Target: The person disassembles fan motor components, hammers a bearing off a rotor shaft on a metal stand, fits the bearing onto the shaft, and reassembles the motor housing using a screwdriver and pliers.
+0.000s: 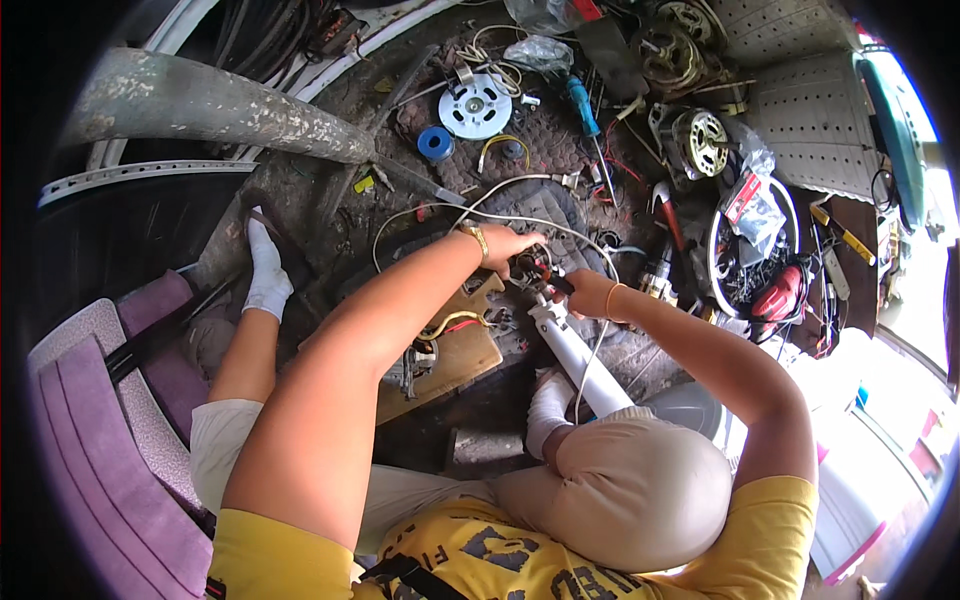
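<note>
A white pole slants up from beside my bent knee, with a bracket at its upper end. Just beyond that bracket lies a dark part with small wires, mostly covered by my fingers. My left hand reaches in from the left, its fingers bent and closed at this part; what exactly they grip is hidden. On the other side, my right hand is closed around a black-handled tool pointing toward the wires. A white cable loops around both hands and runs down over the pole.
A notched wooden board with a yellow wire lies left of the pole. Beyond are a silver disc, blue tape roll, blue screwdriver and motor parts. At right stand a hammer, a basin of screws and a red power tool.
</note>
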A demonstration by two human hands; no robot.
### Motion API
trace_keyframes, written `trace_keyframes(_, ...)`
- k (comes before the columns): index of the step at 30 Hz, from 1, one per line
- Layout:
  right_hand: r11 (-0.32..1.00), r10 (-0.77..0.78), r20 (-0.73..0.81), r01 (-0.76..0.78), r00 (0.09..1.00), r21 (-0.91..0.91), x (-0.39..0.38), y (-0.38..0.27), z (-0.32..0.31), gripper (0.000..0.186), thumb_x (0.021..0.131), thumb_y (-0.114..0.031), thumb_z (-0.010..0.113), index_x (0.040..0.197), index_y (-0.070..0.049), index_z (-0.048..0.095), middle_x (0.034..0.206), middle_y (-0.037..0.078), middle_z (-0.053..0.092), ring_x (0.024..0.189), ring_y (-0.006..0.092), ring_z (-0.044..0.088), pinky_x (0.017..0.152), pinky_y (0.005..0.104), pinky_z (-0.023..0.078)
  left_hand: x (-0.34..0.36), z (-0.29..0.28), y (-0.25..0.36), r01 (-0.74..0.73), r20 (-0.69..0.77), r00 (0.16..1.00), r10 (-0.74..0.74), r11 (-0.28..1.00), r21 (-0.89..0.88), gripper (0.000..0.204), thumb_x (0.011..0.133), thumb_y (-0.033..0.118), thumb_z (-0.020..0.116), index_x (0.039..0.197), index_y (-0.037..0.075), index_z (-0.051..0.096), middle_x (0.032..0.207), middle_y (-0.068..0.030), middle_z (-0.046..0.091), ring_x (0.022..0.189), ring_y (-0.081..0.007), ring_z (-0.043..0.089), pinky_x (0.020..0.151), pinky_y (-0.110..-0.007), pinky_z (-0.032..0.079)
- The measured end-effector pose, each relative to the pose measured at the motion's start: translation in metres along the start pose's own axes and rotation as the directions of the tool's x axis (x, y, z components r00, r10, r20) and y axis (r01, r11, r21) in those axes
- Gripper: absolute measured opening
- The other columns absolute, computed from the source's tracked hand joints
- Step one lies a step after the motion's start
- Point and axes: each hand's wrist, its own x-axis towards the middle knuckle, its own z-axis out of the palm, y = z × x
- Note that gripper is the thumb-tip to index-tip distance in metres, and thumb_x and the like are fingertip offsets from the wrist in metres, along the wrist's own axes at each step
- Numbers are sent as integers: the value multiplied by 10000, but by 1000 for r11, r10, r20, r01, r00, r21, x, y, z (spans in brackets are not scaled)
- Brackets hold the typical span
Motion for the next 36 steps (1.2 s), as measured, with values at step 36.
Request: trace_keyframes(36,736,320,529,-558,786,383,22,-11,-28,331,703,-3,720,993,-142,798,726,70,663,632,218,601,514,426,467,13,13,-9,-15,-88,996,21,997,70,966,821,180,811,1563,230,195,1000,-261,706,970,-446,688,828,-522,519)
